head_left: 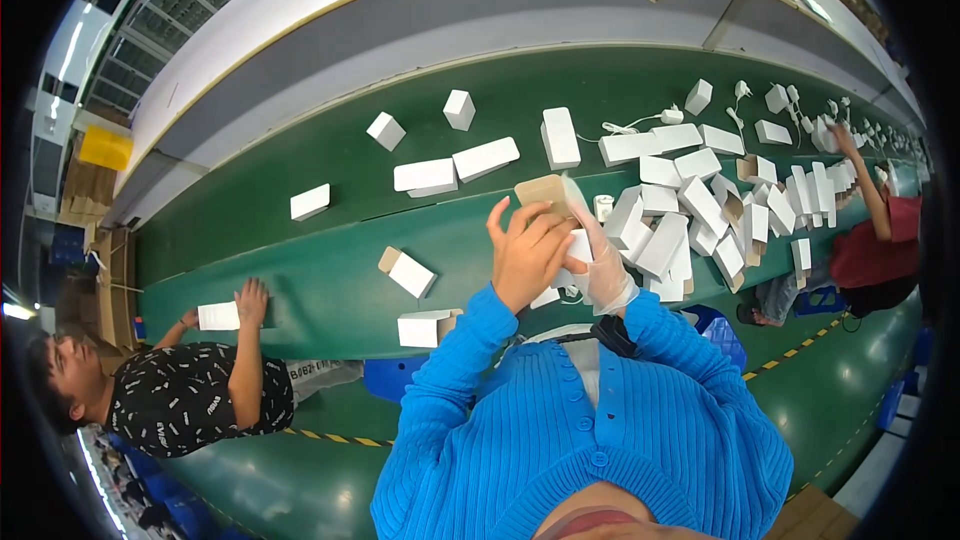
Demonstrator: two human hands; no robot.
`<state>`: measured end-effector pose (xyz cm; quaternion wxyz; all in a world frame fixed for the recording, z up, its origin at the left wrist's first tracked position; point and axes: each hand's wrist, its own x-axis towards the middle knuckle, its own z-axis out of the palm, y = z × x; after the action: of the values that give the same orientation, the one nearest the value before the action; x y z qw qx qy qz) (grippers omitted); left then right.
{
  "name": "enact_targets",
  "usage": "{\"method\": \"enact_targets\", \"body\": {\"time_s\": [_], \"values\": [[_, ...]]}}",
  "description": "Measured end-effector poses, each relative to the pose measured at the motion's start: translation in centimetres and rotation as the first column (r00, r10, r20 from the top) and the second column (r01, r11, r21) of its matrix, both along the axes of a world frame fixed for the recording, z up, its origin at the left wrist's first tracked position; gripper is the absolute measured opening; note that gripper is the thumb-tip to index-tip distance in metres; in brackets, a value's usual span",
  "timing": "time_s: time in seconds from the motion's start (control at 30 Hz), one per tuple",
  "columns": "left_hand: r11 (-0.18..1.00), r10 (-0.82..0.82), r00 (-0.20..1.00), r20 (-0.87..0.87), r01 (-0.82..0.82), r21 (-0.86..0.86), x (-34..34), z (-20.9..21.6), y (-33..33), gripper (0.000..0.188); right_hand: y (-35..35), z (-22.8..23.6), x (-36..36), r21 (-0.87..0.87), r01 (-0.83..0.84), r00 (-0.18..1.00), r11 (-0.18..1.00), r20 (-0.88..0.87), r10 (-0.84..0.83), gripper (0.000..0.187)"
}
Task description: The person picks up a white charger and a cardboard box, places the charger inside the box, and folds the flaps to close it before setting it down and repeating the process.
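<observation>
A small white carton (pixel 579 246) is between my two hands, its brown-lined flap (pixel 540 190) standing open on the far side. My left hand (pixel 534 252) is bare, with its fingers curled over the carton from the left. My right hand (pixel 607 275) wears a thin translucent glove and grips the carton's right side. Fingers cover most of the carton, so what is inside cannot be seen. Just right of my hands stands a small white cylindrical piece (pixel 603 206). Some white cable (pixel 571 292) shows below my hands.
Many white cartons (pixel 662 243) are heaped on the green bench (pixel 290 285) to my right. White plugs with cables (pixel 672 115) lie beyond them. An open carton (pixel 408 272) lies to my left. Co-workers sit at left (pixel 190 395) and far right (pixel 885 250).
</observation>
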<state>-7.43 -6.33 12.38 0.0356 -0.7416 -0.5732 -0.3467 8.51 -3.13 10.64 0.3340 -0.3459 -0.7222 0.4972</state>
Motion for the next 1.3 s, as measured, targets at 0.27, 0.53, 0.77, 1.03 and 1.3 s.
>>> {"method": "enact_targets", "body": {"time_s": [0.27,0.53,0.77,1.03,1.3], "values": [[0.975,0.156,0.942,0.297,-0.194,0.106,1.5,-0.8,-1.8,0.026,-0.6,-0.6,-0.2,-0.040,0.002,0.995,0.999,-0.096,-0.006,0.054],[0.916,0.029,0.218,0.975,0.385,-0.113,0.6,-3.1,-1.5,0.034,0.1,-1.6,-0.3,-0.086,0.000,0.999,0.996,-0.041,-0.004,0.060],[0.860,-0.080,0.517,0.852,0.468,-0.204,-0.2,-2.5,-0.6,0.030,0.2,-1.1,-0.4,-0.015,0.043,0.956,0.999,-0.290,-0.046,0.071],[0.945,-0.013,0.599,0.801,0.269,-0.186,2.0,-2.9,0.1,0.022,2.4,-0.5,1.2,-0.489,-0.207,0.945,0.848,-0.324,0.044,0.072],[0.936,0.208,0.407,0.890,0.180,-0.301,2.1,-1.7,0.7,0.021,0.9,0.2,-0.4,-0.100,-0.069,0.985,0.993,-0.167,0.052,0.062]]}}
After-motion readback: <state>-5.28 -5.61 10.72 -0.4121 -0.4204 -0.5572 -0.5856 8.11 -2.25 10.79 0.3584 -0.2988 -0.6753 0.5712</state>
